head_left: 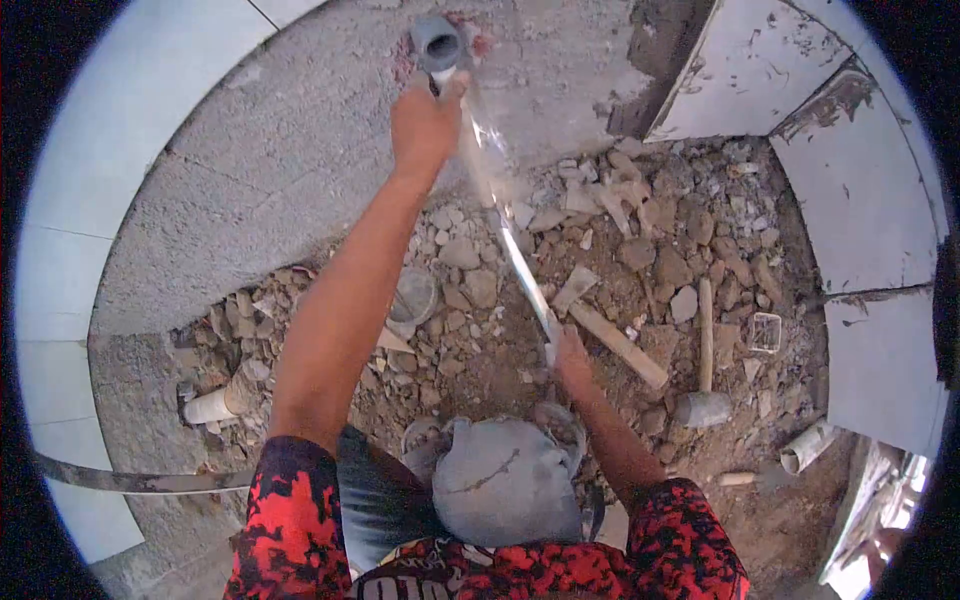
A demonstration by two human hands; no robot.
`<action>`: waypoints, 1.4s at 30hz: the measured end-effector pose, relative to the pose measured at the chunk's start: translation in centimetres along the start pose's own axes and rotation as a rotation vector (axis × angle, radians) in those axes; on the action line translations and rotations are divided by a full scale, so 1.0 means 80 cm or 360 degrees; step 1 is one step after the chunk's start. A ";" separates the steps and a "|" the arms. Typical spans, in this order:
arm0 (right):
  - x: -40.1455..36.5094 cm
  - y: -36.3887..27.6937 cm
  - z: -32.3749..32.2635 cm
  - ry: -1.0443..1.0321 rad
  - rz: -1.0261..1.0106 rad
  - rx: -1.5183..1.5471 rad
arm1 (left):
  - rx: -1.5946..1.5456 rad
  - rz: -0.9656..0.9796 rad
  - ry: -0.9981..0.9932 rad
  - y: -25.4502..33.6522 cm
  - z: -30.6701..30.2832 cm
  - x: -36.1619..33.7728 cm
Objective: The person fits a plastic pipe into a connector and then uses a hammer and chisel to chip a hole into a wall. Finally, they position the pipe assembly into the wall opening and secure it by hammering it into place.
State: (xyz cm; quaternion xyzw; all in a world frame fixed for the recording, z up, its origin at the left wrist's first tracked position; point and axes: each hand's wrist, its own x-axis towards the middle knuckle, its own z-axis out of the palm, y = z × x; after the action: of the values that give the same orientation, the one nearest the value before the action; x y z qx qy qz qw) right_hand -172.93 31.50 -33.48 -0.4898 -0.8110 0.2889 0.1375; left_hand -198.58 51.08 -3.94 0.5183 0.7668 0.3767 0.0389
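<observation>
My left hand (428, 125) is closed around the upper part of a long, shiny metal saw blade or strip (525, 270), close below a grey pipe fitting (437, 42) at the concrete wall. Lower down, my right hand (572, 362) grips the near end of the same strip. The strip's upper part is blurred, so its exact shape cannot be made out. Beside my right hand lies a hammer with a wooden handle (620, 345), on the rubble.
Broken stones and soil (680, 260) cover the ground. A mallet (704, 408), a trowel (770, 478), a wire basket (765, 332) and pipe pieces (212, 405) lie around. A grey bucket (505, 480) stands near my body. White tiles (850, 200) line the right.
</observation>
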 end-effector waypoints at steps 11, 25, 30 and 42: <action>0.038 0.016 0.002 -0.0307 0.0114 -0.0346 | -0.0070 0.0268 0.0080 -0.024 0.034 -0.002; 0.049 0.078 -0.156 -0.0144 -0.0060 -0.0998 | -0.0048 0.0332 0.0087 -0.014 0.027 -0.006; 0.036 0.085 -0.121 -0.0050 -0.0027 -0.0701 | -0.0083 0.0218 0.0088 -0.017 0.038 -0.007; -0.011 -0.009 -0.058 -0.0168 0.0350 0.0398 | 0.0033 0.0112 0.0068 -0.024 0.040 -0.012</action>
State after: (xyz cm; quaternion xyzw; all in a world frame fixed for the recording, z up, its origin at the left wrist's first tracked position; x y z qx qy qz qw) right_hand -170.63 32.05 -29.31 -0.5386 -0.7164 0.4262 0.1221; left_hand -198.15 51.68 -7.74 0.5371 0.7527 0.3808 0.0040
